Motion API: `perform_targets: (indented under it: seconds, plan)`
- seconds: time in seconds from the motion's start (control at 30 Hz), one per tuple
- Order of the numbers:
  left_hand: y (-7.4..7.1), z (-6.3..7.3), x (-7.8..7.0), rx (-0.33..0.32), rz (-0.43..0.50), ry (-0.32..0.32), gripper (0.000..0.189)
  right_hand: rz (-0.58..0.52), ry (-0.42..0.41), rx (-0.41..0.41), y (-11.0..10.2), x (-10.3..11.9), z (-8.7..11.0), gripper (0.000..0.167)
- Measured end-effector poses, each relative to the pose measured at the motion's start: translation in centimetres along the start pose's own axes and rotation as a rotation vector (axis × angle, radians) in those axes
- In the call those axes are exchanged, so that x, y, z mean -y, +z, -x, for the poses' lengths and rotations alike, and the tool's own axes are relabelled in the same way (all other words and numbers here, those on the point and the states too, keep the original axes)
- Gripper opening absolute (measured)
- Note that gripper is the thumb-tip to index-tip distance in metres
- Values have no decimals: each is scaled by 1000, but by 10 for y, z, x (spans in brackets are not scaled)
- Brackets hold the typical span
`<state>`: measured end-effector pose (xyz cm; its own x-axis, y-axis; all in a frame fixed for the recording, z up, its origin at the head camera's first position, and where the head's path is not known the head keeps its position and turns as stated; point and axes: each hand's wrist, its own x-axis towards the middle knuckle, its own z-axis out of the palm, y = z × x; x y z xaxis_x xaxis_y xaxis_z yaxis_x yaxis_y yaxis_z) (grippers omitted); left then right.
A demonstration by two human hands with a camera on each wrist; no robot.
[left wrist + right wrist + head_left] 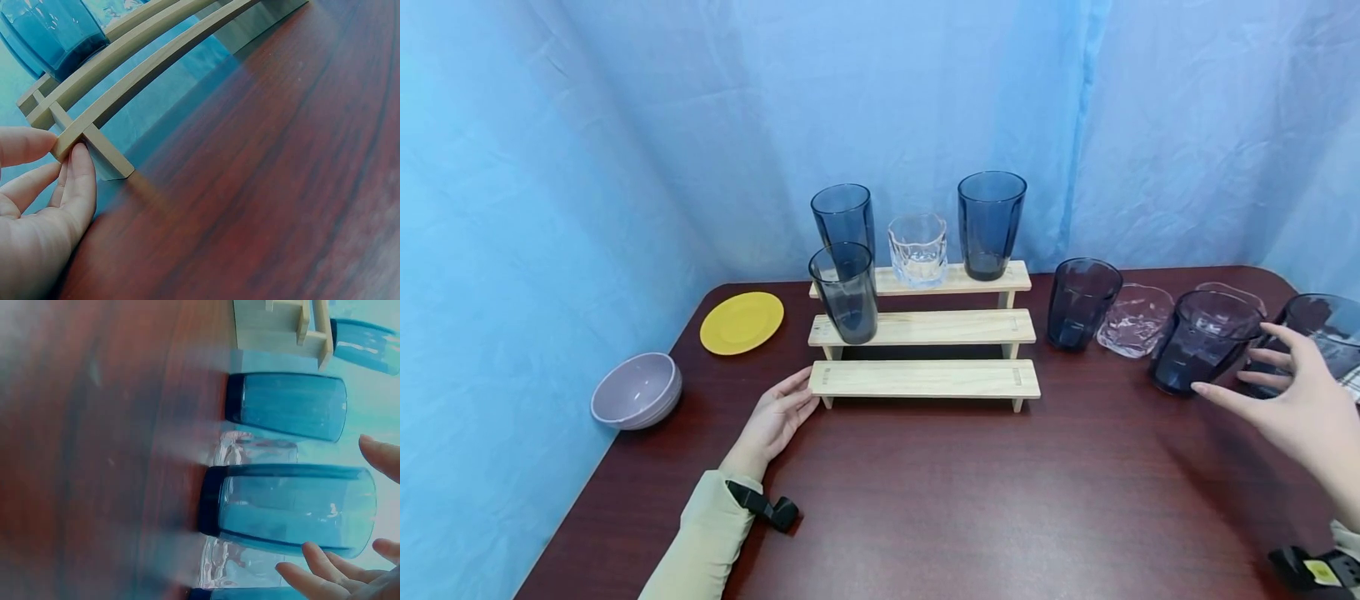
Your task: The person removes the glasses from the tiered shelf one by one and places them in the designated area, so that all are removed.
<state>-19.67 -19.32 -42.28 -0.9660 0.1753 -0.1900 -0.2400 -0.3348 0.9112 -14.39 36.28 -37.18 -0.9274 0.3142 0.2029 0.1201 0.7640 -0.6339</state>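
My left hand [777,414] pinches the left end of the lowest step of a three-tier wooden stand [925,379]. In the left wrist view the thumb lies at the board's end, with fingers beneath it. On the stand's top step are two blue-grey glasses [992,225] with a clear glass [917,250] between them; another blue-grey glass [850,300] stands on the middle step's left. At the right, my right hand [1300,387] spreads thumb and fingers beside a dark blue-grey glass [287,509] upright on the table, fingertips close to its side.
Left of that glass stand a clear glass [1135,321] and a dark glass [1082,304]. Another dark glass [1330,325] sits behind my right hand, and a second clear glass is partly hidden. A yellow plate [742,323] and lilac bowl [636,392] lie at the left.
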Motion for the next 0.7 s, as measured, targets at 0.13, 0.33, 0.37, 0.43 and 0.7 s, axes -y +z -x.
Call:
perform_targets:
  seconds: [0.13,0.33,0.37,0.43,0.7]
  plan:
    - [0,0,0,-1,5,-2,57,26,-31,10,2,1,8,104]
    - [0,0,0,-6,4,-1,56,-9,-75,69,0,21,24,102]
    - [0,0,0,-8,1,-1,56,2,-79,75,2,23,26,102]
    - [0,0,0,-10,2,-6,56,11,-92,87,5,27,28,101]
    - [0,-1,1,-10,4,-1,56,-33,-148,148,16,31,25,95]
